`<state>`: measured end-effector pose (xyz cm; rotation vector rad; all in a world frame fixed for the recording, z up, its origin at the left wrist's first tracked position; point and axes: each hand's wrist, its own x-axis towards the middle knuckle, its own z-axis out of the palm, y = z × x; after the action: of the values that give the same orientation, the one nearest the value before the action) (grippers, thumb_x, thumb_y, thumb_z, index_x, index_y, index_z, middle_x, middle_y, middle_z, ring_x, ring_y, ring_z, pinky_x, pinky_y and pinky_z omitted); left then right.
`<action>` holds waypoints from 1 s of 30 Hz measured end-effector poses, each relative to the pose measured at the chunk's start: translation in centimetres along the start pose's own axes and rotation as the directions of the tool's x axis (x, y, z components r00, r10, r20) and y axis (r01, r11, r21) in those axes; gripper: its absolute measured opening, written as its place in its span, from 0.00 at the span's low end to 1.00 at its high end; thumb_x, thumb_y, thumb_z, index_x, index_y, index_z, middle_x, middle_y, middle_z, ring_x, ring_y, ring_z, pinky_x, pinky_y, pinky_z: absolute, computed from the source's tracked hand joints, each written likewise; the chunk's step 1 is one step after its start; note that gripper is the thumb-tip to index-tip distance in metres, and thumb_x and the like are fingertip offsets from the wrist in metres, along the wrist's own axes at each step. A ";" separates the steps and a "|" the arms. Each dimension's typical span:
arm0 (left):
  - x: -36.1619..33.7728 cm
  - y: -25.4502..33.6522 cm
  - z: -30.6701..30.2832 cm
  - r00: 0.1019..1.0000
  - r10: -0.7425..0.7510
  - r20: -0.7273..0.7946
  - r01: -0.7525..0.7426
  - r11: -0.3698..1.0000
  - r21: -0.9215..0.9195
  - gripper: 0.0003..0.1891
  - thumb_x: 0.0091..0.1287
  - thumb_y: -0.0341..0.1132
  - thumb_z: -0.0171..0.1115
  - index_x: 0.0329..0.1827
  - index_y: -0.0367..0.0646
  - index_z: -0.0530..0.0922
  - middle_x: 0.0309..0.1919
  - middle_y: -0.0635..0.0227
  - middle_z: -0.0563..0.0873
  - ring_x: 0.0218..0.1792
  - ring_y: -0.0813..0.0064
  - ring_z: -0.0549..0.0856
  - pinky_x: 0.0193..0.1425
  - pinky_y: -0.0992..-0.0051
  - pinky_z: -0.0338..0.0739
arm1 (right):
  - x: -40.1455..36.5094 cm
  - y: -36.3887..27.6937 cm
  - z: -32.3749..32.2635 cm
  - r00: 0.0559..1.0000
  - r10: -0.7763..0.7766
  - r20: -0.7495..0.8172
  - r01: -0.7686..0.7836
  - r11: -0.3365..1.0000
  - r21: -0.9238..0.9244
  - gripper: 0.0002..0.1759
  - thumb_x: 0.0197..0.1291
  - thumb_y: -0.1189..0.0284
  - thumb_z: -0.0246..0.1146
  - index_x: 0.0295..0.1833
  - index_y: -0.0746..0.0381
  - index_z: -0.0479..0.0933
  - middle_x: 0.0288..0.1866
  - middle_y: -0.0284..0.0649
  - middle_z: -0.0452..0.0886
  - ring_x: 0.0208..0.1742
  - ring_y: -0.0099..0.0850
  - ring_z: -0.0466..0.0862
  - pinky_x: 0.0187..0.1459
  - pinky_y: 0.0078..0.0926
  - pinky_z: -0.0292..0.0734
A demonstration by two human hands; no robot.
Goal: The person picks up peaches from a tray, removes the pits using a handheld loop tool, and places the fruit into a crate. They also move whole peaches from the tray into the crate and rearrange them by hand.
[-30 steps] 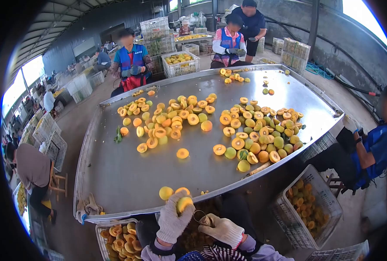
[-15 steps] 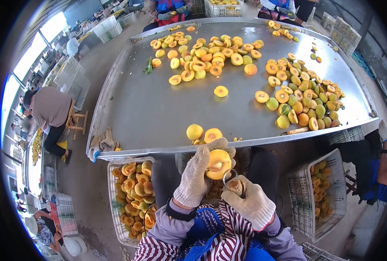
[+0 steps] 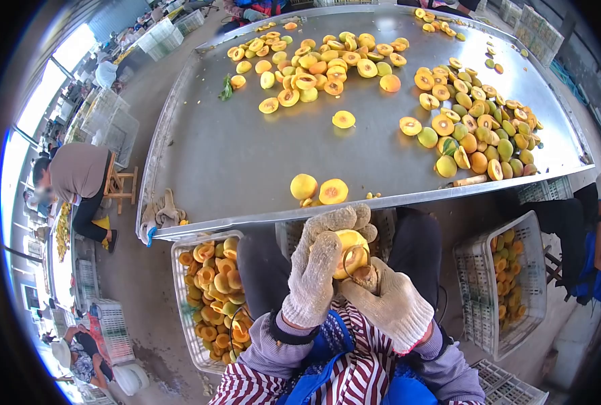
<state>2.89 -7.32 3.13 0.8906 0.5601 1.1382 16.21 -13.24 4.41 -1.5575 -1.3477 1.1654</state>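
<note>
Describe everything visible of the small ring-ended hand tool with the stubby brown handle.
The small ring-ended hand tool has a thin, rounded loop, apparently metal, on a stubby brown handle, possibly wood. The right hand, in a cream knitted glove, grips the handle, partly hiding it. The loop lies across the round yellow fruit piece in the similarly gloved left hand; whether it cuts the flesh cannot be told.

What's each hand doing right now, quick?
Left hand: closed around a cut fruit.
Right hand: closed on the ring tool, its ring over the fruit.
</note>
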 end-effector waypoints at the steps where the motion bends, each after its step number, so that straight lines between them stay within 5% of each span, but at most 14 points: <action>1: -0.2 -0.2 0.3 1.000 -0.002 0.001 0.002 1.000 0.002 0.26 0.79 0.50 0.55 0.69 0.38 0.73 0.66 0.53 0.80 0.62 0.63 0.82 0.69 0.62 0.76 | 0.0 0.0 0.1 1.000 -0.006 0.007 0.005 0.998 0.056 0.20 0.62 0.63 0.73 0.50 0.67 0.80 0.31 0.46 0.85 0.31 0.39 0.88 0.35 0.31 0.83; 5: -0.4 -0.5 1.0 0.982 0.189 0.008 -0.188 0.971 0.146 0.25 0.80 0.48 0.53 0.69 0.36 0.73 0.64 0.55 0.81 0.59 0.66 0.83 0.66 0.66 0.77 | -0.3 -0.4 -0.3 0.985 0.104 0.136 -0.139 0.949 0.282 0.19 0.66 0.64 0.71 0.52 0.68 0.80 0.30 0.40 0.86 0.30 0.32 0.87 0.36 0.29 0.83; 7: -0.1 0.4 1.2 0.972 0.230 0.043 -0.234 0.948 0.217 0.25 0.81 0.48 0.52 0.68 0.36 0.74 0.63 0.56 0.81 0.57 0.67 0.84 0.65 0.68 0.77 | -0.3 -1.7 -1.2 0.903 0.256 0.345 -0.397 0.804 0.442 0.16 0.69 0.65 0.68 0.50 0.67 0.80 0.28 0.33 0.83 0.26 0.24 0.82 0.31 0.24 0.80; 9: 0.3 2.2 1.0 0.990 -0.132 0.054 0.120 0.975 0.186 0.24 0.81 0.47 0.52 0.66 0.35 0.76 0.60 0.58 0.84 0.53 0.69 0.85 0.62 0.70 0.78 | -0.3 -1.3 -1.5 0.870 0.290 0.398 -0.456 0.779 0.430 0.15 0.70 0.64 0.68 0.49 0.66 0.80 0.27 0.31 0.81 0.24 0.22 0.80 0.28 0.22 0.77; 11: 0.1 1.5 1.3 0.987 -0.163 0.007 0.161 0.979 0.125 0.23 0.80 0.45 0.53 0.65 0.34 0.78 0.57 0.58 0.85 0.51 0.67 0.86 0.60 0.68 0.79 | -0.3 -1.3 -1.9 0.837 0.316 0.447 -0.507 0.754 0.417 0.14 0.70 0.64 0.67 0.48 0.65 0.80 0.26 0.29 0.79 0.22 0.20 0.78 0.25 0.19 0.74; 13: -0.4 0.1 0.4 0.982 0.160 0.097 -0.187 0.814 0.550 0.29 0.78 0.53 0.56 0.68 0.35 0.75 0.57 0.55 0.84 0.51 0.65 0.86 0.61 0.65 0.79 | -0.5 -1.6 -2.3 0.807 0.314 0.500 -0.544 0.725 0.422 0.13 0.71 0.63 0.66 0.44 0.63 0.79 0.23 0.29 0.77 0.19 0.17 0.75 0.21 0.16 0.68; 14: 0.2 -0.3 -0.1 0.902 0.340 0.267 -0.432 0.705 0.562 0.28 0.79 0.52 0.55 0.69 0.36 0.74 0.60 0.55 0.82 0.56 0.65 0.84 0.64 0.65 0.77 | -0.5 -1.5 -2.5 0.808 0.315 0.497 -0.544 0.724 0.424 0.13 0.71 0.63 0.66 0.44 0.63 0.79 0.23 0.29 0.77 0.19 0.17 0.75 0.21 0.16 0.68; 15: 0.1 -0.4 -0.1 0.903 0.336 0.267 -0.429 0.707 0.562 0.28 0.79 0.52 0.55 0.69 0.36 0.74 0.60 0.55 0.82 0.56 0.65 0.84 0.64 0.65 0.77 | -0.5 -1.3 -2.5 0.812 0.301 0.500 -0.540 0.712 0.448 0.13 0.71 0.63 0.66 0.43 0.63 0.79 0.23 0.29 0.77 0.19 0.16 0.75 0.20 0.16 0.69; 17: -0.1 -0.4 -0.1 0.963 0.180 0.199 -0.261 0.801 0.538 0.28 0.79 0.51 0.54 0.70 0.37 0.73 0.63 0.55 0.80 0.61 0.64 0.82 0.67 0.63 0.75 | -0.4 -1.0 -2.5 0.814 0.287 0.505 -0.537 0.702 0.468 0.13 0.71 0.63 0.66 0.42 0.62 0.78 0.22 0.29 0.77 0.19 0.16 0.75 0.20 0.16 0.69; 20: 0.1 -0.4 0.0 0.963 0.147 0.226 -0.222 0.908 0.357 0.25 0.79 0.45 0.54 0.72 0.37 0.72 0.65 0.54 0.79 0.62 0.62 0.81 0.68 0.64 0.74 | -0.2 -0.6 -3.0 0.781 0.282 0.558 -0.582 0.653 0.485 0.14 0.69 0.62 0.67 0.40 0.62 0.78 0.21 0.29 0.76 0.19 0.17 0.75 0.21 0.17 0.69; 22: 0.0 0.1 0.4 0.962 0.132 0.237 -0.195 0.944 0.265 0.24 0.79 0.42 0.54 0.72 0.37 0.71 0.66 0.53 0.78 0.63 0.61 0.81 0.69 0.64 0.73 | -0.2 -0.8 -3.6 0.744 0.317 0.587 -0.582 0.739 0.339 0.15 0.67 0.61 0.69 0.41 0.62 0.80 0.22 0.28 0.77 0.20 0.16 0.75 0.23 0.18 0.70; 24: 0.0 1.0 1.5 0.979 -0.124 0.163 0.154 0.970 -0.185 0.28 0.79 0.41 0.55 0.78 0.39 0.65 0.70 0.55 0.74 0.67 0.63 0.79 0.71 0.63 0.74 | -0.8 -1.2 -2.6 0.815 0.314 0.487 -0.507 0.793 0.337 0.15 0.66 0.61 0.70 0.41 0.63 0.80 0.22 0.28 0.76 0.20 0.16 0.74 0.22 0.18 0.69; 30: 0.1 1.8 -0.8 0.934 -0.344 0.094 0.334 0.936 0.110 0.32 0.75 0.33 0.62 0.80 0.40 0.61 0.70 0.57 0.75 0.67 0.65 0.78 0.73 0.65 0.73 | -0.3 -1.1 -3.7 0.892 0.430 0.141 -0.439 0.747 0.499 0.12 0.66 0.69 0.69 0.47 0.66 0.79 0.30 0.29 0.80 0.33 0.15 0.78 0.35 0.16 0.74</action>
<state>1.35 -6.74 4.17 0.8902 0.6499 0.7493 19.40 -13.28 6.59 -1.4792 -0.5842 1.6670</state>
